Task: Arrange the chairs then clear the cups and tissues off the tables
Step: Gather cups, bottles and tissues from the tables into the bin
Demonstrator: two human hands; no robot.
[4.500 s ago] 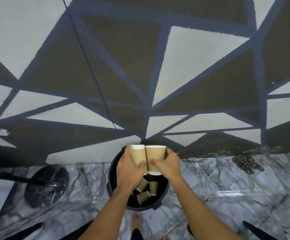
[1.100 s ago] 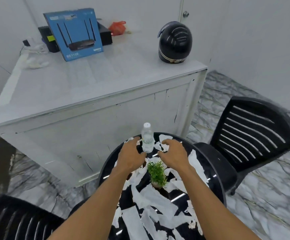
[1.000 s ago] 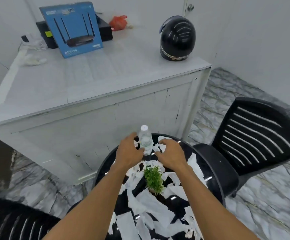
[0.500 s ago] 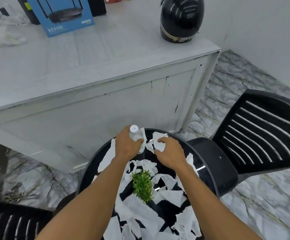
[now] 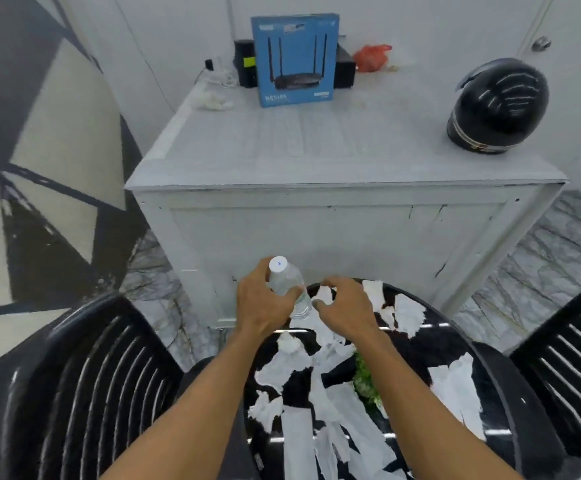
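**A:** The left hand (image 5: 265, 306) is on the water bottle (image 5: 285, 282), fingers wrapped right round its clear body, white cap poking out above the knuckles!

**B:** And where is that bottle?

**A:** At the far edge of the round black table (image 5: 420, 358), tipped at a slant. I can't tell whether its base touches the table.

**B:** Right hand?

**A:** The right hand (image 5: 346, 313) is just beside the bottle, over the table's far edge, fingers curled above a tissue scrap (image 5: 323, 294). Pinching it or only hovering? Can't tell from here.

**B:** Plenty of paper out there.

**A:** Torn white tissues (image 5: 296, 441) lie strewn all over the table in strips and scraps, around a little green plant (image 5: 365, 379) near the table's middle.

**B:** Chairs?

**A:** One black slatted chair (image 5: 74, 393) sits close at the table's left, a second chair (image 5: 566, 375) at its right. Beyond the table stands a white cabinet (image 5: 317, 168) carrying a blue router box (image 5: 294, 60), a black helmet (image 5: 497, 109) and a red bag (image 5: 372, 57).
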